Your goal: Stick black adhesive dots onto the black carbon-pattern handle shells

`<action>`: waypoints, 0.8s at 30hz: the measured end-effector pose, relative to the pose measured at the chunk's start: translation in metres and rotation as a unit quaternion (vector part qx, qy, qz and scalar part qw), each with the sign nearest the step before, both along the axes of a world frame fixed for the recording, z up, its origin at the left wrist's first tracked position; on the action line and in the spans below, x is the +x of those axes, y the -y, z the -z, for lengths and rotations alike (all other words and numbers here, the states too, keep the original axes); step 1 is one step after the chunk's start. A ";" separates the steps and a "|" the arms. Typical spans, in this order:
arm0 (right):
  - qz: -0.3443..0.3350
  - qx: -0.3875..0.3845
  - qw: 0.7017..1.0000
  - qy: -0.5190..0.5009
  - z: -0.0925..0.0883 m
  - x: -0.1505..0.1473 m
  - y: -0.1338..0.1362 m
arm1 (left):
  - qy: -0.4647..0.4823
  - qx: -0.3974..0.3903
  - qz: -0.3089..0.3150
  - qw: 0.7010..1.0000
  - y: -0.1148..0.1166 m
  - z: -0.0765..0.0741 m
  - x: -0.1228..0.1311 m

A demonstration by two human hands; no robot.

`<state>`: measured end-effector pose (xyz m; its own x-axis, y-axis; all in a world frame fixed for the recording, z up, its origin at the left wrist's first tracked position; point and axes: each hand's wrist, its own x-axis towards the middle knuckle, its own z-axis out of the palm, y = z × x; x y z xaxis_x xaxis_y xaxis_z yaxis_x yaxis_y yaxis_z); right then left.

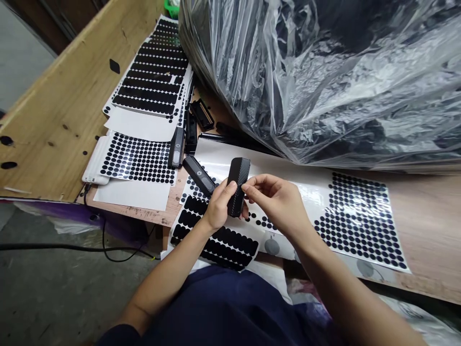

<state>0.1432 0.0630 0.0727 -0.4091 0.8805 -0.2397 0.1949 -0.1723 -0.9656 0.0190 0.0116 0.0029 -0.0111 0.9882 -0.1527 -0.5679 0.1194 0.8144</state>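
Observation:
My left hand (216, 209) is wrapped round a flat black piece with a carbon-fibre pattern (238, 175), held up over the table. At the right edge of that piece, the thumb and fingertips of my right hand (279, 198) are pinched together against its surface. Whatever sits between those fingertips is too small to make out. Just left of the held piece lies a similar black piece (199, 175) with a small round mark and an oval. Under my hands are a sheet of black oval stickers (230, 242) and a long sheet of round black stickers (360, 218).
A large clear plastic bag (306, 96) bulges over the back of the table. Stacked sticker sheets (151, 77), a dotted sheet (139, 158), a white device (96, 161) and another black piece (176, 148) lie left. A wooden side board (72, 110) borders them.

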 end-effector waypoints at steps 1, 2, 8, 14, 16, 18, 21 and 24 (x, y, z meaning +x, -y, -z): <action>-0.001 0.006 1.000 0.003 0.001 0.000 0.001 | 0.002 -0.001 0.000 1.000 0.000 0.001 0.000; -0.006 0.009 1.000 0.003 0.002 0.000 0.002 | 0.005 -0.002 0.000 1.000 0.000 0.002 0.000; 0.016 0.036 0.998 -0.042 0.012 0.003 0.001 | 0.015 -0.004 -0.001 1.000 0.000 0.000 -0.001; -0.010 0.009 0.998 -0.057 0.016 0.003 -0.003 | 0.018 -0.014 -0.004 1.000 0.000 -0.004 -0.002; -0.002 0.007 0.999 -0.045 0.018 0.001 -0.003 | 0.010 -0.013 -0.001 1.000 0.001 -0.003 -0.002; 0.024 0.016 0.999 -0.031 0.020 -0.001 -0.004 | -0.003 -0.004 0.012 1.000 0.001 -0.004 -0.002; 0.080 0.053 0.995 -0.023 0.023 -0.001 -0.006 | -0.016 0.009 0.022 1.000 0.000 -0.005 -0.003; 0.055 0.160 0.985 0.017 0.019 0.003 -0.011 | -0.008 -0.008 0.018 1.000 0.000 -0.004 -0.003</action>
<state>0.1461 0.0740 0.0535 -0.3027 0.9520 0.0457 0.2248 0.1179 -0.9672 0.0156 0.0118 0.0068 0.0215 0.9856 -0.1678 -0.5503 0.1518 0.8210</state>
